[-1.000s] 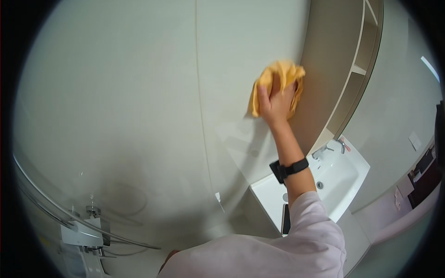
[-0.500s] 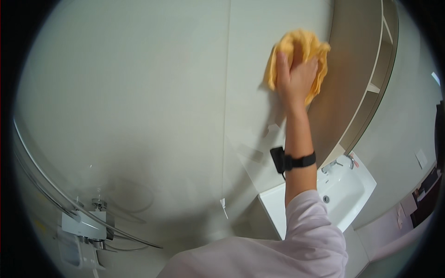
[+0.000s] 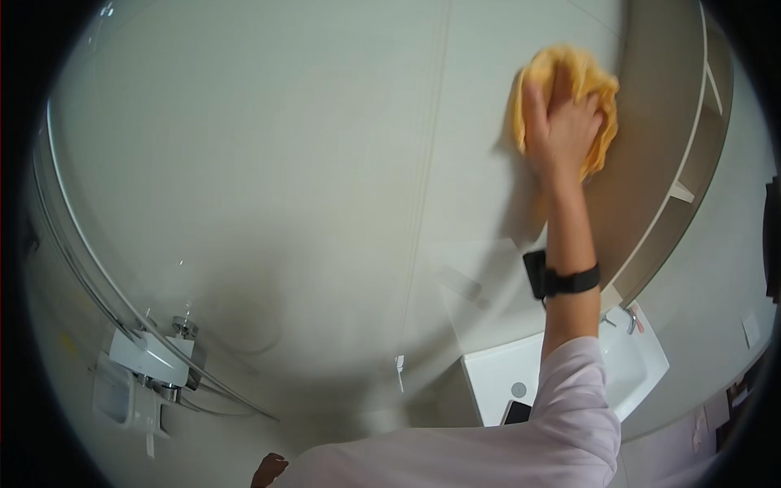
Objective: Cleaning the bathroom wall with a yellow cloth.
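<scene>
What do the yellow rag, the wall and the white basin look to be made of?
Rag: soft cloth, probably microfibre; it bunches in folds under the right hand.
Wall: large pale tiles or panels, satin finish, with thin straight seams.
Basin: smooth glossy white, likely ceramic, though that is not certain.

Yellow-orange cloth [image 3: 587, 91], soft and bunched into folds, pressed flat against the pale wall [image 3: 325, 163], high up, just left of the shelf unit [image 3: 691, 154], partly covered.

White washbasin [image 3: 569, 374] with tap [image 3: 630, 319] lower right; shower fitting [image 3: 150, 366] lower left; shelf unit [image 3: 691, 163], possibly recessed.
</scene>
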{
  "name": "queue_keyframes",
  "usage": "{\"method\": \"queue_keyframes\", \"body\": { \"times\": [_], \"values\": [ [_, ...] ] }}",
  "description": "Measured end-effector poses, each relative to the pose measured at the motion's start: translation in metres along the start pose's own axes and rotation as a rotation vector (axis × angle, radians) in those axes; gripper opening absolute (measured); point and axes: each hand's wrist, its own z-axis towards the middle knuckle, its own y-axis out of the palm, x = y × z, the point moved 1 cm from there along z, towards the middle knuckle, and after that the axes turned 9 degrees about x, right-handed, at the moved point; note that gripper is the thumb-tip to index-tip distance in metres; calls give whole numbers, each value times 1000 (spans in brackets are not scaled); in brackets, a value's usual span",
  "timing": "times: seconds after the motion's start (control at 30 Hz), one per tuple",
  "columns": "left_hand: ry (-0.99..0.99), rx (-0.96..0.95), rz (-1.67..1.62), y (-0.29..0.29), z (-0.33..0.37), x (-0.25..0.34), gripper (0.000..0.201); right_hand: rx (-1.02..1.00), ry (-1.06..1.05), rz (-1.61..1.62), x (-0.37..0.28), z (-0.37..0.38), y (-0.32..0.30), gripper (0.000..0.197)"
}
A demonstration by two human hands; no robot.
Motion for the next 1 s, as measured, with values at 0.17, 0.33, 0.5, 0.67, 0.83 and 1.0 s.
{"method": "queue_keyframes", "body": {
  "times": [0.17,0.33,0.5,0.67,0.83,1.0],
  "values": [
    [-30,15,-59,3,-2,-17,51,-15,122,-6,-41,53,19,65],
    [-38,13,-82,-8,10,-21,50,92,131,-32,-72,68,35,64],
    [-34,-6,-81,-18,23,-28,50,128,118,1,-131,80,34,66],
    [-48,-18,-66,-29,32,-39,50,-235,247,-96,-218,93,21,77],
    [-21,-38,-40,-33,43,-27,50,54,-106,297,-259,72,33,70],
    [-6,-52,-39,-31,47,-21,50,-149,-465,209,-224,54,20,70]
  ]
}}
